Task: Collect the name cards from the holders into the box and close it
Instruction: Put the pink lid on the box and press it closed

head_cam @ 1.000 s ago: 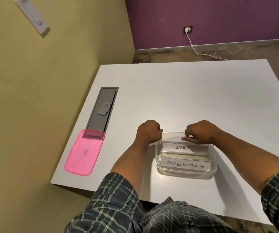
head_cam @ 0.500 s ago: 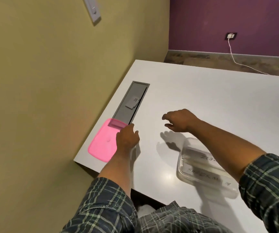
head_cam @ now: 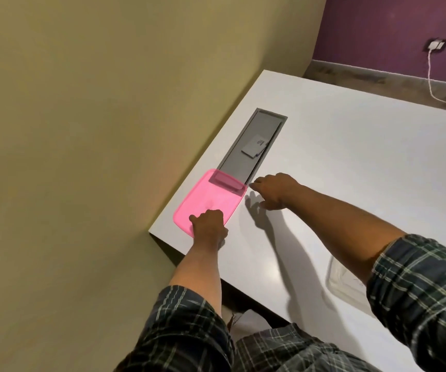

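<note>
Already at the pink lid (head_cam: 211, 200): left hand (head_cam: 209, 224) on its near end, fingers curled over the rim, though whether actually gripping cannot be told. Right hand (head_cam: 272, 190) open, fingertips beside the far corner. Lies long axis running away along the table (head_cam: 350, 183) edge. Box (head_cam: 344, 280) well off to the right, behind the right forearm.

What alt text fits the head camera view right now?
A person's left hand rests on a pink lid at a white table's corner while the right hand reaches for its far edge. A clear box sits partly hidden behind the right arm.
</note>
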{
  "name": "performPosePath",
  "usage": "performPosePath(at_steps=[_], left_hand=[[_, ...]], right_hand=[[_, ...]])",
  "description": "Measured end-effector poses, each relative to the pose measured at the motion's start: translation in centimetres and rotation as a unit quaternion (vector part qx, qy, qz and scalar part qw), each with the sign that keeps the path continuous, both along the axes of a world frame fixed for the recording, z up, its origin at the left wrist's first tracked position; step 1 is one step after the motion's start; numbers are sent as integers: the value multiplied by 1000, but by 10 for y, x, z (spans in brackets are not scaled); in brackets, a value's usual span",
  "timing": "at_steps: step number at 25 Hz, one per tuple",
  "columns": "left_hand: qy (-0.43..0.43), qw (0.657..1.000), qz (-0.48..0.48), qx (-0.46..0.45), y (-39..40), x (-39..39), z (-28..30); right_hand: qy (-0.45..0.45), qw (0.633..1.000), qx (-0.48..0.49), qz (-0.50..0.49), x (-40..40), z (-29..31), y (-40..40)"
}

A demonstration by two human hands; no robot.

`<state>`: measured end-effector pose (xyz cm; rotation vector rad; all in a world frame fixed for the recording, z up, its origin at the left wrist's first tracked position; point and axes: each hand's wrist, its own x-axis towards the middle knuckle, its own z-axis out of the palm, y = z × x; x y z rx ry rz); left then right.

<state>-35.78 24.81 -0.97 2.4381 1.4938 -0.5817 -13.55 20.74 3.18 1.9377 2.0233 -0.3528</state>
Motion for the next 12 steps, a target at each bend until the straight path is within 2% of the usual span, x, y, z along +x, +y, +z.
performPosePath(at_steps=[12], left_hand=[[-6,996,-85,15,11,-26,-29]], right_hand=[[-21,998,-63,-3,-56,-57,42]])
